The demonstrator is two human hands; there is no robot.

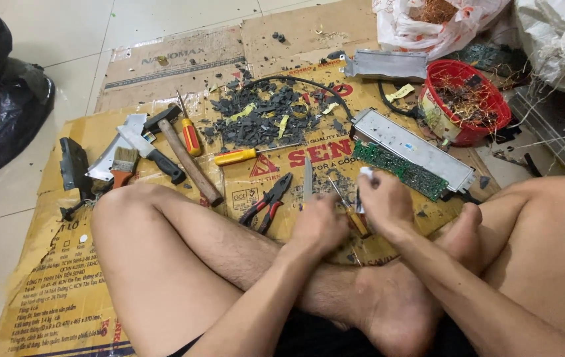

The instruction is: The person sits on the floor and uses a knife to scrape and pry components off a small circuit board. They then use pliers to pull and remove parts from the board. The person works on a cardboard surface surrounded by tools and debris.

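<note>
The person sat cross-legged on a sheet of flattened brown cardboard (pixel 57 264), bare knees spread wide and both hands meeting just above the crossed ankles. The left hand (pixel 319 225) was curled into a fist around the handle of a knife with a narrow grey blade (pixel 307 180), which stood upright out of the top of the fist. The right hand (pixel 383 201) was closed too, its fingers pinching a small white scrap (pixel 366 173); what the scrap was I could not tell. Between the two hands a short screwdriver with a yellow handle (pixel 356 219) slanted, touching the right hand.

Just left of the knife lay red-handled pliers (pixel 266 201) on the cardboard. Beyond the right hand, toward the cardboard's right edge, a long silver metal casing (pixel 408 147) lay at a slant with a green circuit board (pixel 398 170) along its near side.

Further left, a wooden-handled hammer (pixel 188 160) lay beside a small paintbrush (pixel 124 165), a black-handled cleaver (pixel 147 149) and a red and yellow screwdriver (pixel 190 132). Another yellow-handled screwdriver (pixel 239 156) pointed right.

Near the middle of the far edge sat a heap of dark grey plastic fragments (pixel 262 116). At the far right corner a red plastic bowl (pixel 468 99) held tangled wire, with a white plastic bag (pixel 428 26) behind it.
</note>
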